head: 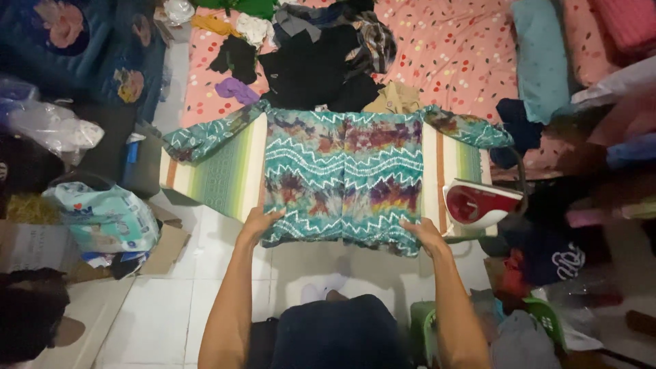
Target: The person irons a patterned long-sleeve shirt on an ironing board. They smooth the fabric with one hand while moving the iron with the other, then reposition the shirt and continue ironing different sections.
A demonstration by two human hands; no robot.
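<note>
Beyond both hands, a pink dotted bed (465, 61) bears a heap of dark clothes (314, 61); a teal tie-dye shirt (342, 171) lies spread on a striped board (229, 171); left hand (258, 222) and right hand (425, 234) press flat, fingers open, on its near hem; a red-white iron (480, 203) stands just right of the right hand.

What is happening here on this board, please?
A person has a teal tie-dye shirt spread flat on a striped ironing board. The left hand and right hand press on its near hem. A red and white iron rests at the board's right end, beyond a pile of dark clothes.
</note>
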